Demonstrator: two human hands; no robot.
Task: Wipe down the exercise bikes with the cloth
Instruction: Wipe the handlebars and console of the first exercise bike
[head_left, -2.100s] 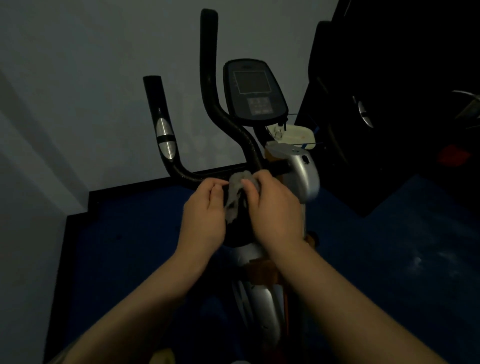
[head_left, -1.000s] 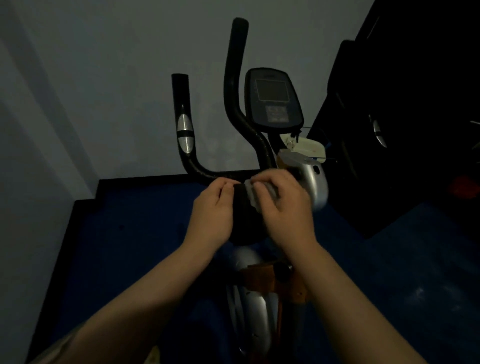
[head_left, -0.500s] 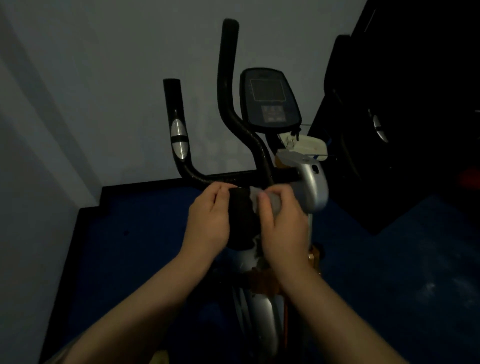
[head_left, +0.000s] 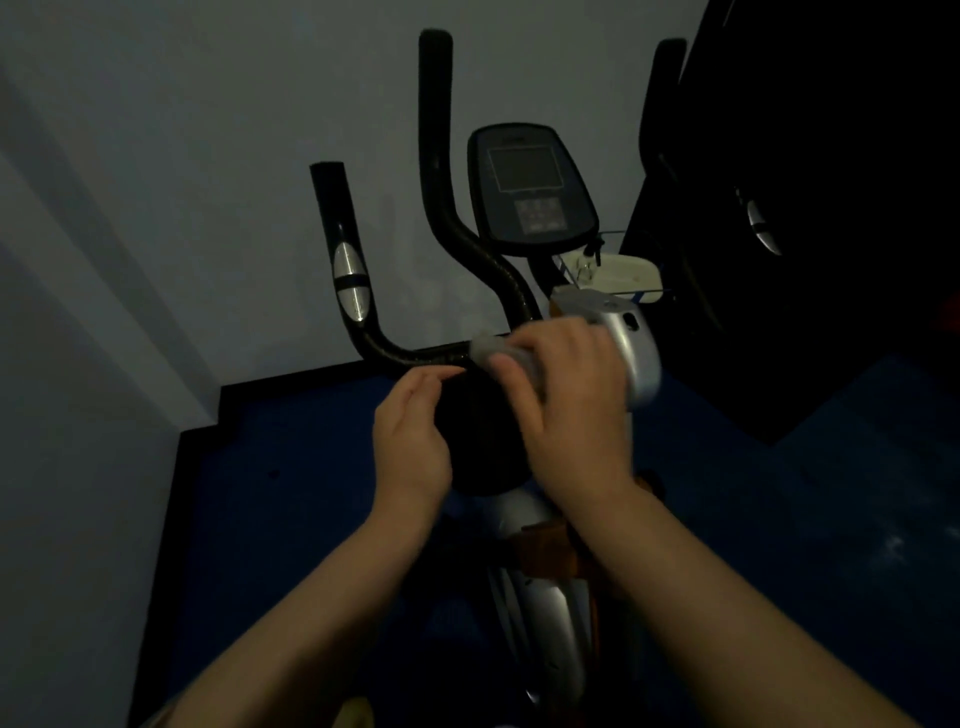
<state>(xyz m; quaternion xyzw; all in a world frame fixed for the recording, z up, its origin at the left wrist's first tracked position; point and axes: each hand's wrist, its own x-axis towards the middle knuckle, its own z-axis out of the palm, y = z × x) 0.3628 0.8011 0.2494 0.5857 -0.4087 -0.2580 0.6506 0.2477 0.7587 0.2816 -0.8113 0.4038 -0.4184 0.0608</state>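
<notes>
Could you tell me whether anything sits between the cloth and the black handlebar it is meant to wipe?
Nothing visible does. The right hand already presses the cloth against the handlebar near the stem, and the left hand sits just below, beside it.
</notes>
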